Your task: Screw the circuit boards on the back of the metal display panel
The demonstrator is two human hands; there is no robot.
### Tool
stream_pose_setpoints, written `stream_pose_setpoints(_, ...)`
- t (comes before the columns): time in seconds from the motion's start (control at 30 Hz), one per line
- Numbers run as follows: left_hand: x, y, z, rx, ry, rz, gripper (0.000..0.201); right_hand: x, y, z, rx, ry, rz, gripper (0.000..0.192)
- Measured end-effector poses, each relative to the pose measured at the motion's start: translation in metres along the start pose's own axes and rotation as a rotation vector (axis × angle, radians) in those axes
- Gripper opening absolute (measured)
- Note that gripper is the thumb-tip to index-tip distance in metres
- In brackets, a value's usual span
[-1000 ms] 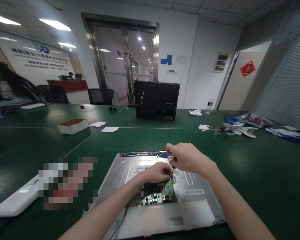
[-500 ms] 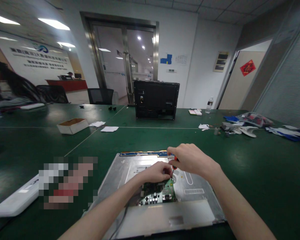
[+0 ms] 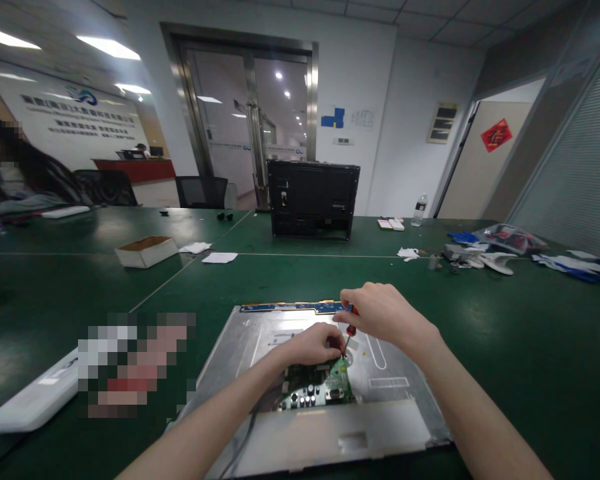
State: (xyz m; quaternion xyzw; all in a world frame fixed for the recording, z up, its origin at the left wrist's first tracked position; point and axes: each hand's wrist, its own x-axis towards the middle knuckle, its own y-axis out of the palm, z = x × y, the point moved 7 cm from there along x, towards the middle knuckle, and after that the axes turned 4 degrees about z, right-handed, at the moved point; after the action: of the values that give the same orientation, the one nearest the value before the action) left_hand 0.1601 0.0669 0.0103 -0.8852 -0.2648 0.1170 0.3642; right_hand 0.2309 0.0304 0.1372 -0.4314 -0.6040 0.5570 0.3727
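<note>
In my right hand point(image 3: 380, 310) is a screwdriver point(image 3: 351, 329) with a red and black handle, gripped from above between thumb and fingers. Its shaft slants down to the upper corner of a green circuit board point(image 3: 337, 381). Close by the tip, my left hand point(image 3: 317, 343) is closed in a pinch; whatever its fingertips hold is hidden. The board sits on the silver metal back of a display panel point(image 3: 400, 407), partly covered by my left hand and forearm. Along the panel's far edge runs a narrow blue circuit strip point(image 3: 285, 308).
A black monitor housing point(image 3: 313, 200) stands behind the panel. At left are an open white box point(image 3: 147, 253), papers point(image 3: 220, 257) and a white casing point(image 3: 30, 400) beside a blurred-out patch. Far right lie bags and parts point(image 3: 505, 243) and a bottle point(image 3: 419, 210). A person sits far left.
My right hand has shifted slightly up and right on the screwdriver, and more of its handle shows. The left hand stays in place.
</note>
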Motion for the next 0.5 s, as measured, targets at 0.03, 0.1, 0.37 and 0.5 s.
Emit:
stream_pose_setpoints(0.03, 0.0, 0.0001, 0.0007, -0.002, -0.009, -0.001, 0.014, 0.0004, 0.0001, 0.0008, 0.002, -0.011, 0.002, 0.025)
stream_pose_setpoints(0.1, 0.0002, 0.0004, 0.0025, -0.011, -0.024, -0.002, 0.013, 0.0003, 0.0002, 0.0021, 0.008, -0.043, -0.002, 0.017)
stream_pose_setpoints(0.37, 0.0002, 0.0012, 0.0027, -0.011, -0.01, 0.009, 0.016, -0.0059, 0.0011, 0.0033, 0.114, -0.17, 0.0, 0.03)
stream_pose_setpoints(0.5, -0.0003, 0.0008, -0.0007, -0.021, 0.014, 0.022, 0.016, -0.0028, 0.0006, -0.0023, 0.044, -0.041, -0.01, 0.026)
